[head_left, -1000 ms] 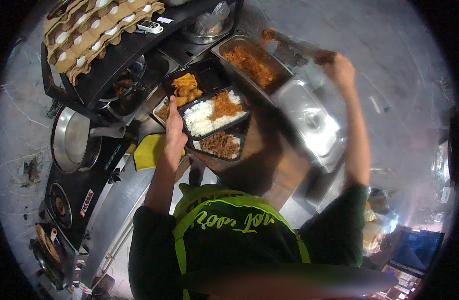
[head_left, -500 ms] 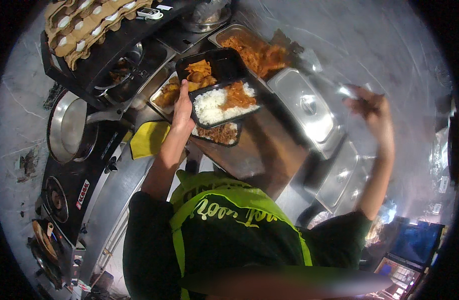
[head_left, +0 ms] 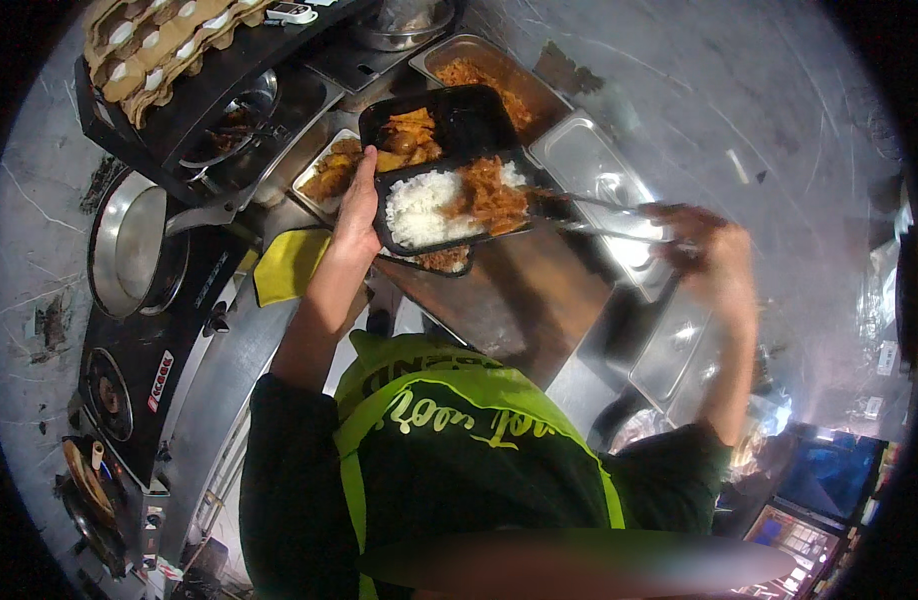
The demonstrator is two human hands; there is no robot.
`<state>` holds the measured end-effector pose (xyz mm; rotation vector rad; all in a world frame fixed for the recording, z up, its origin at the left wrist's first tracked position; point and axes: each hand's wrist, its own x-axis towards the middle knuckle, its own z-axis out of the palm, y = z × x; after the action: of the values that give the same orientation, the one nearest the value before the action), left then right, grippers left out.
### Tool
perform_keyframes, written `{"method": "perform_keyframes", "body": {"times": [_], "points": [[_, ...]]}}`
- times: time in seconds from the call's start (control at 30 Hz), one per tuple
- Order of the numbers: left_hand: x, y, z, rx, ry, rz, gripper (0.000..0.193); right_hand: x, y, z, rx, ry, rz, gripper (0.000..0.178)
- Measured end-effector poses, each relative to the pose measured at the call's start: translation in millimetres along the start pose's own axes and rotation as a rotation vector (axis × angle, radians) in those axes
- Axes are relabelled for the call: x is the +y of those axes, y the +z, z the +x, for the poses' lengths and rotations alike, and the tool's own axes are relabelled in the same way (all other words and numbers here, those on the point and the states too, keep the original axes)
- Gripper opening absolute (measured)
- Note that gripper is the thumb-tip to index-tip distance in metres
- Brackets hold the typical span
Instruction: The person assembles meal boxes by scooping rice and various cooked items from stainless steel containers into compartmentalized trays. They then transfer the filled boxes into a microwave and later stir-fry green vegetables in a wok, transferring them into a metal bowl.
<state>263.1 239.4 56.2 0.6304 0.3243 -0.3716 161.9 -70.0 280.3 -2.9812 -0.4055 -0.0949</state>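
Observation:
My left hand (head_left: 358, 212) grips the left edge of a black compartment meal box (head_left: 487, 112), held above the counter. White rice (head_left: 417, 210) fills its near section, with saucy orange-brown shredded food (head_left: 493, 196) over the right part. Orange strips and browned pieces (head_left: 407, 138) sit in the far left section. Closed around metal tongs (head_left: 609, 206), my right hand (head_left: 707, 245) is blurred by motion; the tong tips reach the saucy food at the box's right side. Partly hidden under the box, another container (head_left: 447, 261) shows brown crumbly food.
A steel pan of orange food (head_left: 464, 68) stands behind the box, beside a lidded steel pan (head_left: 589, 165). Left are a tray of browned pieces (head_left: 327, 178), a yellow cloth (head_left: 291, 268), a frying pan (head_left: 129, 240) on the stove and egg cartons (head_left: 159, 45).
My right hand has swung left with the tongs, bringing their tips to the box. More saucy food now lies on the rice. The box has shifted slightly.

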Motion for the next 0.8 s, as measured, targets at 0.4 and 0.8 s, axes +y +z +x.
{"method": "perform_keyframes", "body": {"times": [0.4,0.8], "points": [[-4,1,-5,-0.046,0.001,-0.061,0.052,-5,1,-3,0.035,0.01,0.048,0.031],[-6,3,-8,-0.037,0.065,-0.04,0.054,0,10,1,0.1,-0.032,-0.095,0.03]]}}
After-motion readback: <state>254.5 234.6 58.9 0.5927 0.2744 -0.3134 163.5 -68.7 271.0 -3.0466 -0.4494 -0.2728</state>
